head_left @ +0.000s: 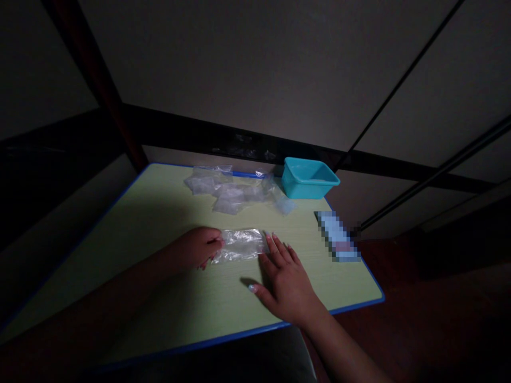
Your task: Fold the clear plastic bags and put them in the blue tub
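A clear plastic bag, wrinkled and shiny, lies flat on the pale table between my two hands. Its left end is pinched by my left hand, whose fingers are closed. My right hand rests palm down at the bag's right end, fingers stretched and thumb spread away. The fingertips touch or lie very near the bag's edge. Farther back are several more clear bags with whitish contents that I cannot make out, overlapping one another.
A turquoise plastic basin stands at the table's back right corner, with something pale inside. Near the right edge lies a flat, blurred light-blue object. The table has a blue rim, and a panelled wall rises behind it.
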Demonstrator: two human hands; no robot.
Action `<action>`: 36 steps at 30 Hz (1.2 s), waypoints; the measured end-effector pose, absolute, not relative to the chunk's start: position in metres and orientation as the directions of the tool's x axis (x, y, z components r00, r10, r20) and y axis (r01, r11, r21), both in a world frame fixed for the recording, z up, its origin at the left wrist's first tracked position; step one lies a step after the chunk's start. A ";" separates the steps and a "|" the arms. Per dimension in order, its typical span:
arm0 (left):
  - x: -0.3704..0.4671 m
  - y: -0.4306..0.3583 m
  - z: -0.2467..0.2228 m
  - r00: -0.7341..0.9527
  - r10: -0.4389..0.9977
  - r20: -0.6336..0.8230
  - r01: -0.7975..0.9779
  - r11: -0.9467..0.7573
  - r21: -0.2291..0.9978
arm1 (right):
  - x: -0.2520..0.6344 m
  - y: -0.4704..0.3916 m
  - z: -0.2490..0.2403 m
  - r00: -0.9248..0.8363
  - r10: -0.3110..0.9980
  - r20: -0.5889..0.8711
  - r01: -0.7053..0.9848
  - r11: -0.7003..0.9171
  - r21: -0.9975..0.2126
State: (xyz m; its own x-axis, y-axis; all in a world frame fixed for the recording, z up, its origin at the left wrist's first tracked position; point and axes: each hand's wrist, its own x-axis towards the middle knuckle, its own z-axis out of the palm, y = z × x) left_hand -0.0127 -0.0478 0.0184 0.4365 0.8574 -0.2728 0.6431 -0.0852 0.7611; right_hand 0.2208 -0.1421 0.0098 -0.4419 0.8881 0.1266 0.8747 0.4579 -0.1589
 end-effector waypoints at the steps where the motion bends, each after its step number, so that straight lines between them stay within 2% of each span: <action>1: -0.013 -0.048 0.019 0.437 0.857 -0.272 0.648 -0.091 0.756 | 0.220 -0.142 0.009 -0.436 0.891 0.128 0.877 0.453 -0.161; 6: -0.012 -0.051 0.020 0.436 0.869 -0.235 0.684 -0.150 0.714 | 0.219 -0.142 0.008 -0.415 0.904 0.104 0.889 0.427 -0.167; 14: -0.010 -0.058 0.021 0.434 0.895 -0.102 0.762 -0.305 0.572 | 0.218 -0.143 0.009 -0.426 0.901 0.080 0.886 0.434 -0.166; 27: -0.017 -0.054 0.018 0.406 0.910 -0.082 0.839 -0.336 0.428 | 0.216 -0.145 0.008 -0.419 0.901 0.107 0.888 0.432 -0.160; 29: -0.016 -0.057 0.021 0.360 0.933 0.013 0.864 -0.339 0.372 | 0.216 -0.145 0.008 -0.419 0.901 0.109 0.887 0.433 -0.164; 31: -0.013 -0.061 0.026 0.355 0.912 0.208 0.877 -0.401 0.264 | 0.215 -0.145 0.008 -0.420 0.900 0.113 0.886 0.434 -0.165; 33: -0.007 -0.068 0.028 0.455 0.805 0.380 0.833 -0.535 0.137 | 0.215 -0.145 0.008 -0.419 0.900 0.118 0.886 0.434 -0.163; 36: 0.005 -0.079 0.023 0.685 0.607 0.404 0.653 -0.757 0.030 | 0.215 -0.144 0.008 -0.421 0.898 0.126 0.885 0.438 -0.161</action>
State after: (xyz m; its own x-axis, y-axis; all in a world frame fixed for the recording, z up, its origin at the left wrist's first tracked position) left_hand 0.0045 -0.0787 0.0228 0.6847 0.6067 0.4038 0.6530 -0.7568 0.0298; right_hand 0.2149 -0.1443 0.0079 -0.4213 0.8981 0.1264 0.8846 0.4376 -0.1613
